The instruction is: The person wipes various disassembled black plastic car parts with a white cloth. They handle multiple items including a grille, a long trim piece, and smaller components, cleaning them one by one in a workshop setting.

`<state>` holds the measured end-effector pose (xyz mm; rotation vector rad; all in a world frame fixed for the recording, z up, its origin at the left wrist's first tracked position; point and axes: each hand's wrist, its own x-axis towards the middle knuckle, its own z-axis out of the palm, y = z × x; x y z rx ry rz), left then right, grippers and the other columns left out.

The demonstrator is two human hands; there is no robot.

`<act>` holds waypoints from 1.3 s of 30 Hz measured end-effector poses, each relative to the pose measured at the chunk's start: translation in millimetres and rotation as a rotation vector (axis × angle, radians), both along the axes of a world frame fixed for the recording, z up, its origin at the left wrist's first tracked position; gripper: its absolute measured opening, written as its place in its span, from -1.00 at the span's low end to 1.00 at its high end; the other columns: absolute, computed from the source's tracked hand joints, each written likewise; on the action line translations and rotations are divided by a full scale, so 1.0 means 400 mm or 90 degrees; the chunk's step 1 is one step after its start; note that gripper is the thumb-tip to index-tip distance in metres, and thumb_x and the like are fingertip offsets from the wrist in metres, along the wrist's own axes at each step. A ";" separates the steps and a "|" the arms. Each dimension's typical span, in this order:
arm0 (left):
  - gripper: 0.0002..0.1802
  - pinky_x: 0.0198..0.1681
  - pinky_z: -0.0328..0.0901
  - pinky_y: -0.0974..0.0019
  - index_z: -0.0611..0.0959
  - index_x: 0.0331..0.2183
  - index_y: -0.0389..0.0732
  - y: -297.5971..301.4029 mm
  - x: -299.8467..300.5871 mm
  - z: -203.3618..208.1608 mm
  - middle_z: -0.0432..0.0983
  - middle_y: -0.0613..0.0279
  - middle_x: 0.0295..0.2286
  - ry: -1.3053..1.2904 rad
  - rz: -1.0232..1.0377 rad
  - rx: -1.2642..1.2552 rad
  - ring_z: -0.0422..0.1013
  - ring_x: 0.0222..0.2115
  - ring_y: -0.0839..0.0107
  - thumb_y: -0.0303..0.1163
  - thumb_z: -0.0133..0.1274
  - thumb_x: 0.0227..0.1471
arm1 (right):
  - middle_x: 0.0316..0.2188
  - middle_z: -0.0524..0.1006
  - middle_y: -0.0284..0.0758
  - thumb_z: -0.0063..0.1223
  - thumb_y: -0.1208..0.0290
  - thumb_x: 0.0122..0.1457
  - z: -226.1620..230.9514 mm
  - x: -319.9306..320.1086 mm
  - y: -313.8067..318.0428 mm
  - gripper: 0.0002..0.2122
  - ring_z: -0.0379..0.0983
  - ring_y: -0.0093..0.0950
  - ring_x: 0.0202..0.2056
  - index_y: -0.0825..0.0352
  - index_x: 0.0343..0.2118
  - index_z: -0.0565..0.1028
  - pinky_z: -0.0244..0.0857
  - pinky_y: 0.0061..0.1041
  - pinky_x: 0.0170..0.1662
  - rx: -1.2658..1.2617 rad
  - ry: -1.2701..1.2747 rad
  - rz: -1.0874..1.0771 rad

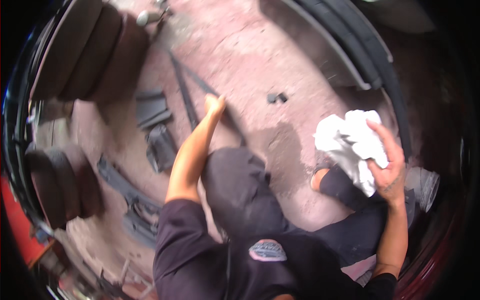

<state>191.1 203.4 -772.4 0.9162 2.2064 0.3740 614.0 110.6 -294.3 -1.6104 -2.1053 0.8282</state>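
My left hand [215,105] is closed around a long, thin black strip [199,81] above the floor. The strip runs from the far left, through my fist and on toward my knee. A second black strip [184,92] meets it at its far end and slopes down beside my forearm. In my right hand [392,167] is a crumpled white cloth [350,140], gripped between thumb and fingers and hanging down over my leg. Part of the picture is smeared by motion, so the strip's near end is hard to make out.
Stacked tires [102,55] stand at the far left, more tires [62,182] nearer. Dark flat pieces [152,107], a black bundle [161,147] and a long black part [125,187] lie left of me. Small black pieces [276,98] lie ahead; a large curved black panel [340,40] is at right.
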 end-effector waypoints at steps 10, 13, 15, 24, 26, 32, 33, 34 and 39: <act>-0.75 -0.52 0.49 0.23 0.32 -0.11 -0.21 -0.051 0.240 0.635 0.44 0.18 -0.46 -0.561 0.132 0.341 0.48 -0.57 0.35 -0.39 0.00 0.25 | -0.17 0.61 -0.27 -0.03 0.51 0.23 -0.004 -0.030 0.094 -0.61 0.53 -0.58 -0.20 0.51 0.11 0.46 0.39 -0.58 -0.08 -0.163 0.507 -0.232; -0.78 -0.63 0.36 0.39 0.36 -0.09 -0.17 -0.098 0.375 0.760 0.42 0.27 -0.47 -0.600 0.033 0.454 0.39 -0.63 0.51 -0.38 0.00 0.29 | -0.09 0.60 -0.18 0.01 0.37 0.31 -0.078 -0.138 0.181 -0.54 0.52 -0.52 -0.14 0.54 0.19 0.36 0.40 -0.51 -0.04 -0.072 0.628 -0.195; -0.57 -0.15 0.43 0.26 0.39 0.11 -0.34 -0.116 0.474 0.758 0.53 0.08 -0.24 -0.498 -0.064 0.595 0.51 -0.25 0.28 -0.40 0.01 0.27 | -0.02 0.56 -0.05 0.02 0.30 0.32 -0.133 -0.255 0.217 -0.47 0.53 -0.30 -0.03 0.56 0.24 0.27 0.39 -0.38 0.03 0.071 0.436 -0.193; -0.41 -0.11 0.39 0.13 0.32 0.21 -0.41 -0.273 0.526 1.031 0.59 -0.23 -0.21 -0.387 -0.307 0.444 0.57 -0.21 0.13 -0.37 0.03 0.23 | -0.29 0.63 0.05 0.16 0.38 0.13 -0.018 -0.235 0.417 -0.67 0.62 -0.01 -0.25 0.41 -0.08 0.47 0.48 -0.17 -0.13 0.340 0.244 -0.302; -0.41 -0.34 0.34 0.17 0.33 0.19 -0.43 -0.338 0.535 1.025 0.47 -0.13 -0.49 -0.377 -0.373 0.519 0.47 -0.50 0.13 -0.44 0.08 0.19 | -0.34 0.64 0.04 0.20 0.42 0.10 0.065 -0.089 0.597 -0.73 0.63 -0.07 -0.30 0.44 -0.17 0.52 0.50 -0.21 -0.19 0.368 0.190 -0.371; -0.39 -0.39 0.31 0.22 0.32 0.20 -0.45 -0.407 0.557 1.020 0.44 -0.09 -0.52 -0.485 -0.385 0.432 0.41 -0.53 0.21 -0.43 0.09 0.19 | -0.43 0.65 -0.15 0.27 0.23 0.15 0.166 0.017 0.624 -0.69 0.59 -0.35 -0.48 0.46 -0.30 0.58 0.48 -0.35 -0.32 0.357 0.633 -0.204; -0.38 -0.40 0.31 0.22 0.31 0.21 -0.45 -0.397 0.579 1.023 0.43 -0.08 -0.52 -0.499 -0.394 0.425 0.41 -0.54 0.22 -0.43 0.09 0.20 | -0.47 0.65 -0.11 0.22 0.17 0.21 0.137 0.031 0.612 -0.66 0.61 -0.27 -0.46 0.45 -0.31 0.57 0.46 -0.31 -0.33 0.473 0.513 -0.331; -0.37 -0.42 0.32 0.26 0.29 0.23 -0.44 -0.390 0.578 1.013 0.45 0.01 -0.53 -0.474 -0.394 0.460 0.41 -0.53 0.32 -0.40 0.07 0.23 | -0.45 0.64 -0.06 0.22 0.13 0.21 0.118 -0.031 0.536 -0.64 0.62 -0.20 -0.41 0.44 -0.30 0.55 0.45 -0.28 -0.30 0.462 0.468 -0.347; -0.49 -0.50 0.32 0.41 0.35 0.20 -0.31 -0.316 0.597 1.061 0.44 0.25 -0.39 -0.687 -0.210 0.369 0.36 -0.54 0.54 -0.35 -0.03 0.29 | -0.40 0.64 -0.01 0.16 0.14 0.27 -0.039 -0.146 0.233 -0.60 0.63 -0.15 -0.36 0.48 -0.14 0.49 0.44 -0.25 -0.22 0.348 0.316 -0.309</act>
